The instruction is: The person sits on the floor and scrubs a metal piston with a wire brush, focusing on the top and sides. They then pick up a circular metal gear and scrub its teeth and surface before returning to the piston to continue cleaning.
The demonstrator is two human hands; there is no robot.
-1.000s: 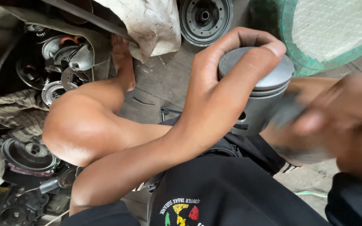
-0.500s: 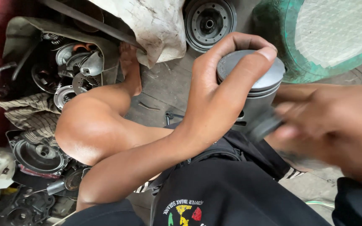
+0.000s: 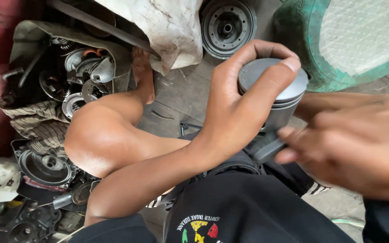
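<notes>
The left hand (image 3: 235, 108) grips the grey cylindrical metal piston (image 3: 278, 96) around its crown, held above the person's lap. The right hand (image 3: 347, 144) pinches a small dark grey flat strip (image 3: 269, 150) against the piston's lower skirt. A dark round metal hub (image 3: 228, 27) lies on the floor beyond.

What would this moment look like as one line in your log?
left hand: grips piston from above | right hand: presses dark pad to piston side | floor: metal parts at left
</notes>
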